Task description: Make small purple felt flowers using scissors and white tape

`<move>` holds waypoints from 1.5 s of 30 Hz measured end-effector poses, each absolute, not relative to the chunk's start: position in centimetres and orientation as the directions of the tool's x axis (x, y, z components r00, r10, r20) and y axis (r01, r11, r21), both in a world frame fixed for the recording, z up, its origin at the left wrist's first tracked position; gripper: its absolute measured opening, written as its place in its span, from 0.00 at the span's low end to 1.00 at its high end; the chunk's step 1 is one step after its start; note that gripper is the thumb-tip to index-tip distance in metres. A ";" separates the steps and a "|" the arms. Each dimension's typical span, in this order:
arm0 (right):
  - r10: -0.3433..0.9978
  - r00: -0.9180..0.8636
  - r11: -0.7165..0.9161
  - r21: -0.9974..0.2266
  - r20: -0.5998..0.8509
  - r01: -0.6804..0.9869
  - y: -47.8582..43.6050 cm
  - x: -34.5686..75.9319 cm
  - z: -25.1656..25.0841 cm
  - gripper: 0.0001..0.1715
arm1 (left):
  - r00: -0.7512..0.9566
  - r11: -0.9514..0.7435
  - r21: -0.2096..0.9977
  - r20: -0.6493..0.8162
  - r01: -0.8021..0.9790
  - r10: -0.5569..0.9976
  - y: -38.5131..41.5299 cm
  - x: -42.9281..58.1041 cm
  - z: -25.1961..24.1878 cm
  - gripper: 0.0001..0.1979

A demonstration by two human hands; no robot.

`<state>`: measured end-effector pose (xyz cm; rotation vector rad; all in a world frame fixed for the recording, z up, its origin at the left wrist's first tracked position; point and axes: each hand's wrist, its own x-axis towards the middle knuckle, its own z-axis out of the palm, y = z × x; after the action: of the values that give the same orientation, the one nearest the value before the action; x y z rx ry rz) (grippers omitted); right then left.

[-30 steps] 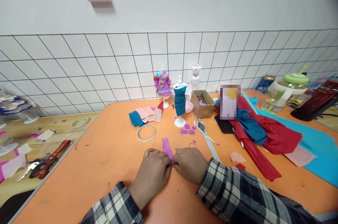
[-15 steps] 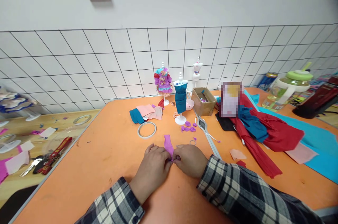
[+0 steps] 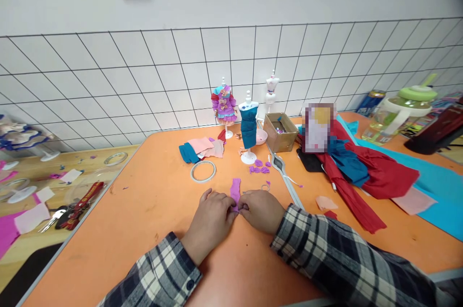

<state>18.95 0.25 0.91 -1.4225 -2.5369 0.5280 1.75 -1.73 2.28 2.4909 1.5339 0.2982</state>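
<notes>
A short purple strip of crepe paper (image 3: 235,188) lies on the orange table, its near end pinched between my two hands. My left hand (image 3: 211,215) closes thumb and fingers on the strip's left edge. From the right, my right hand (image 3: 262,210) pinches the same end, its knuckles upward. The fingertips almost meet and hide the lower part of the strip. Just beyond, several small purple paper bows (image 3: 258,168) lie near a mini dress form (image 3: 248,126) wrapped in teal paper. Scissors (image 3: 265,187) peep out behind my right hand.
A roll of tape (image 3: 203,171) and folded paper pieces (image 3: 200,146) lie beyond my left hand. Farther back stand a dressed purple form (image 3: 224,107) and a cardboard box (image 3: 281,133). Red paper (image 3: 390,174), a grey zipper strip (image 3: 289,184) and a drink bottle (image 3: 401,114) are on the right.
My view has tilted down slightly, so the wall and table items sit a little higher. Both hands keep their pinch on the purple strip, which now stands straighter and looks shorter.
</notes>
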 end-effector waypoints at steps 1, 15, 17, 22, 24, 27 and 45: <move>0.852 -0.523 0.478 -0.390 -0.013 0.787 0.2 18.9 0.9 0.08 | 0.443 -0.444 0.271 0.069 0.854 0.894 -1.7 1.8 2.3 0.05; 0.861 -0.509 0.487 -0.302 0.006 0.820 -0.5 18.9 1.6 0.09 | 0.480 -0.483 0.227 0.072 0.846 0.874 -1.8 1.9 3.1 0.08; 0.855 -0.519 0.492 -0.307 -0.007 0.814 -0.3 19.0 1.4 0.09 | 0.483 -0.486 0.225 0.073 0.845 0.873 -1.8 1.8 3.0 0.08; 0.855 -0.518 0.490 -0.294 -0.020 0.820 -0.1 18.9 1.3 0.10 | 0.471 -0.479 0.224 0.091 0.849 0.877 -2.1 1.8 2.7 0.06; 0.854 -0.519 0.493 -0.275 -0.026 0.825 -0.1 18.9 1.5 0.11 | 0.463 -0.475 0.230 0.107 0.849 0.880 -2.1 1.8 2.5 0.05; 0.849 -0.528 0.503 -0.263 -0.030 0.823 -0.2 18.9 1.7 0.12 | 0.474 -0.487 0.212 0.113 0.847 0.873 -2.0 2.0 2.4 0.05; 0.876 -0.477 0.435 -0.319 -0.066 0.842 -0.1 18.7 1.7 0.10 | 0.490 -0.506 0.258 0.128 0.823 0.862 -1.5 2.0 2.1 0.06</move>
<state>18.68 -0.07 1.65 -1.5440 -2.5668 0.4731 1.97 -1.46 2.09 2.5681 1.4652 0.3615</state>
